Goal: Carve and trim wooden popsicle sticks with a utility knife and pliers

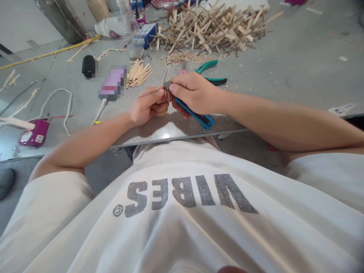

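- While the fingers of the left hand (148,105) pinch closed on a stick (166,77), those of the right hand (196,93) wrap tightly round a blue knife (200,118).
- If pushed too hard, the knife could slip and nick the left hand.
- Thin and brown, the stick points towards one o'clock over the bench (284,76), seven o'clock from the pile (210,30).

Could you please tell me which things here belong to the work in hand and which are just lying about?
Likely the job:
- thin wooden stick in left hand
- blue-handled tool in right hand
- stick heap
- wood shavings

Probably lying about:
- black case
- purple device
- white cable
- yellow rod
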Action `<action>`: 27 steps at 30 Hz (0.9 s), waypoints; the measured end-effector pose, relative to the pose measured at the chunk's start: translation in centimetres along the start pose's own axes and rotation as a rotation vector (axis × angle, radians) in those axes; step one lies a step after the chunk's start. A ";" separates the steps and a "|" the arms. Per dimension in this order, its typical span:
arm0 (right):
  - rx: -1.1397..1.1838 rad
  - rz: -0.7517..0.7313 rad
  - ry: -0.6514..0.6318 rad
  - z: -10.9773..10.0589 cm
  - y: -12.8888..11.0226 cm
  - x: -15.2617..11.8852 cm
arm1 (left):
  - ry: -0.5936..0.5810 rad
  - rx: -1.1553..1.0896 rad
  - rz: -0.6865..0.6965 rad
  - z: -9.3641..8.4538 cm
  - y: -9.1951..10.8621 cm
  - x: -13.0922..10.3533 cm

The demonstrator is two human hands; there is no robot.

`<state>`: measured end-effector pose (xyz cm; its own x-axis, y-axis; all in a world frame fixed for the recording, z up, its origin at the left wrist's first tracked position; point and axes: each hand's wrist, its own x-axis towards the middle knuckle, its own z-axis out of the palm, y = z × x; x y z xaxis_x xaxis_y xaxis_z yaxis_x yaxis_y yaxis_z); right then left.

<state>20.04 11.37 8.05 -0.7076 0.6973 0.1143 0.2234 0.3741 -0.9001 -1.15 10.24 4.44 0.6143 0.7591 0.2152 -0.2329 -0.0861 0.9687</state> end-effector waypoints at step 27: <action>0.122 -0.082 0.028 -0.9 1.4 0.6 | 0.345 0.535 0.233 -2.4 -2.4 0.8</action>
<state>20.54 12.89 7.23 -0.7005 0.6851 0.1998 0.0812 0.3546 -0.9315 -1.90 12.55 1.96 0.2966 0.8369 0.4600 0.1302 -0.5126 0.8487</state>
